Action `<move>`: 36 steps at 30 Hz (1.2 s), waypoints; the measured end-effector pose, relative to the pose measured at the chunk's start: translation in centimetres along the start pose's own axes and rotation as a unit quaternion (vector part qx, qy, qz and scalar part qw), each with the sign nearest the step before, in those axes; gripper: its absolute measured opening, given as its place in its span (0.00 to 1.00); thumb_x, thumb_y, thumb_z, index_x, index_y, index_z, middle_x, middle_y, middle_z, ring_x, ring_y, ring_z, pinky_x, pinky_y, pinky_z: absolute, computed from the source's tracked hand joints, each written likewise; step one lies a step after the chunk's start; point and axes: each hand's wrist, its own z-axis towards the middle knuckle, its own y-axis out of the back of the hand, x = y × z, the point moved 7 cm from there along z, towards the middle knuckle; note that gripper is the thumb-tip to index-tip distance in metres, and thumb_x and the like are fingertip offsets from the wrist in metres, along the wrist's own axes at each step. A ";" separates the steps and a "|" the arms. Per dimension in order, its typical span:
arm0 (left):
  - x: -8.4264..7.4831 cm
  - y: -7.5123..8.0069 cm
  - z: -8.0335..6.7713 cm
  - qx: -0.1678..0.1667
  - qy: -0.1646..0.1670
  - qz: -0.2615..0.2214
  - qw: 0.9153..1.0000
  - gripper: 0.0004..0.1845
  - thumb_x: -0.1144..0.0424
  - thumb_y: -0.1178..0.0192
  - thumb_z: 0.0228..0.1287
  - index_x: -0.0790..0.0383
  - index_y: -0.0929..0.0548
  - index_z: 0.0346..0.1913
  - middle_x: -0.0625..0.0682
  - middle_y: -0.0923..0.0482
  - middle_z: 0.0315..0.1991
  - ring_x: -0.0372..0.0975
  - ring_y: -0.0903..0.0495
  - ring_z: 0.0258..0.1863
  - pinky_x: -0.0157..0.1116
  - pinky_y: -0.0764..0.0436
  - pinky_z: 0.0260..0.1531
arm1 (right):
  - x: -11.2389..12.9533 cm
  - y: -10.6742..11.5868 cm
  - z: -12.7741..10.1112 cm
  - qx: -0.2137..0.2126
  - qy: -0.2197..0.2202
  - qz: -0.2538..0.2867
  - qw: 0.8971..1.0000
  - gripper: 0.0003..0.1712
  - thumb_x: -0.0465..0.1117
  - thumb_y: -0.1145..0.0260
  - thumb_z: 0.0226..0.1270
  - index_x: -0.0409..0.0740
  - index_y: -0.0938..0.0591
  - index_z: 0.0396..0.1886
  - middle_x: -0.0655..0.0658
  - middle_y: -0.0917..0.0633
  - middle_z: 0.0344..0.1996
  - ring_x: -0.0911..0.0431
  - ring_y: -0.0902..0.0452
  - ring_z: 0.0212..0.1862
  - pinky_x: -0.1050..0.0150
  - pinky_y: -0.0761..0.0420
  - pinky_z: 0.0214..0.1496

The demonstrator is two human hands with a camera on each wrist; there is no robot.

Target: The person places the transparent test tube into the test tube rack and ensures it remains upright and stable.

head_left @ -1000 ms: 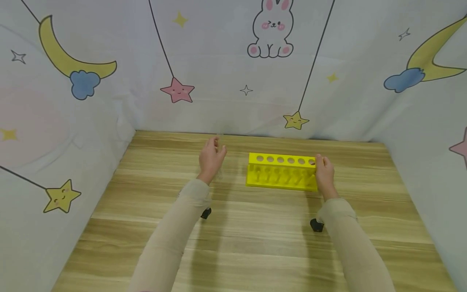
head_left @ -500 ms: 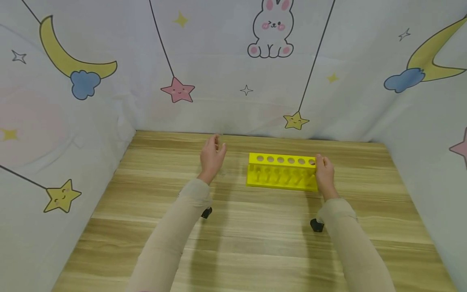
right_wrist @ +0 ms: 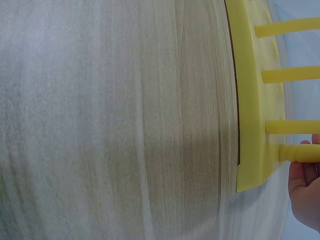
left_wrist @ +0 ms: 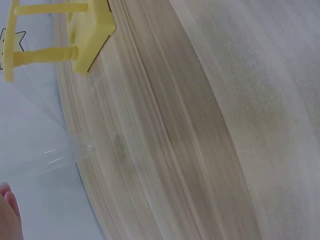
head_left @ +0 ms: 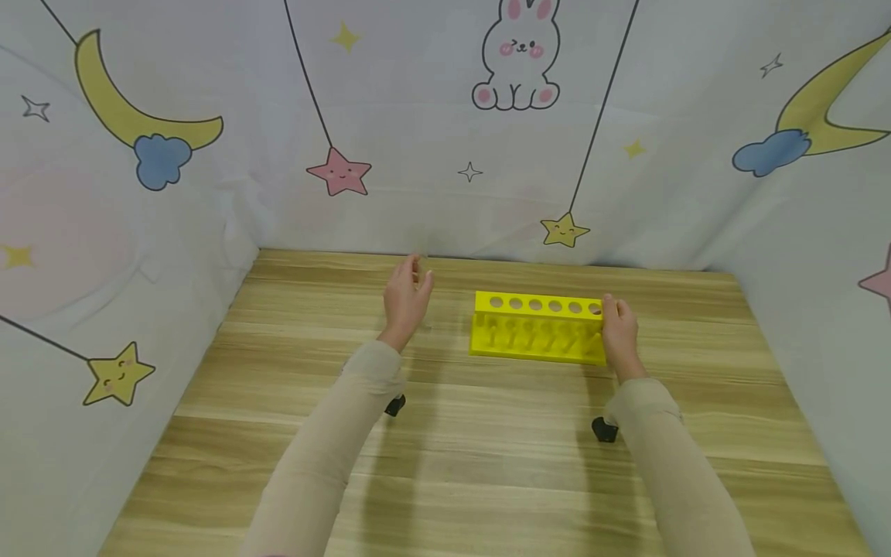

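Note:
My left hand (head_left: 405, 303) is raised over the back of the table, left of the rack, thumb apart from the bent fingers. A clear tube, likely a test tube (left_wrist: 65, 156), runs out from beside its fingertips in the left wrist view; it is almost invisible in the head view. My right hand (head_left: 620, 334) grips the right end of a yellow test tube rack (head_left: 537, 357), thumb at the top bar. In the right wrist view, fingers curl about the rack's end post (right_wrist: 304, 153). A row of round holes lines the top, with pegs below.
The wood-grain table (head_left: 501, 464) bears the rack. White cloth (head_left: 431, 131) printed with stars, moons and a rabbit rises at the back and both sides. A black piece (head_left: 605, 429) shows under each wrist.
My left hand has risen very slightly and drifted right, its fingers straightening a little. The right hand and the rack have stayed in place.

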 end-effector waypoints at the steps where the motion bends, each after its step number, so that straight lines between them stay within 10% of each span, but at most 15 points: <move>1: 0.0 0.0 0.0 0.001 0.001 0.000 1.000 0.19 0.57 0.49 0.62 0.63 0.29 0.53 0.54 0.26 0.40 0.43 0.25 0.38 0.39 0.23 0.37 | 0.0 0.0 0.0 0.000 0.001 0.000 1.000 0.25 0.64 0.61 0.64 0.49 0.34 0.25 0.48 0.33 0.24 0.62 0.42 0.20 0.70 0.35 0.24; 36: -2.6 -0.1 0.2 -0.012 -0.016 -0.054 0.998 0.16 0.61 0.47 0.61 0.66 0.29 0.49 0.56 0.29 0.35 0.43 0.26 0.38 0.33 0.22 0.41 | 0.2 0.1 -0.3 0.004 0.000 0.002 1.000 0.25 0.63 0.61 0.64 0.48 0.32 0.27 0.52 0.37 0.18 0.63 0.44 0.18 0.71 0.37 0.22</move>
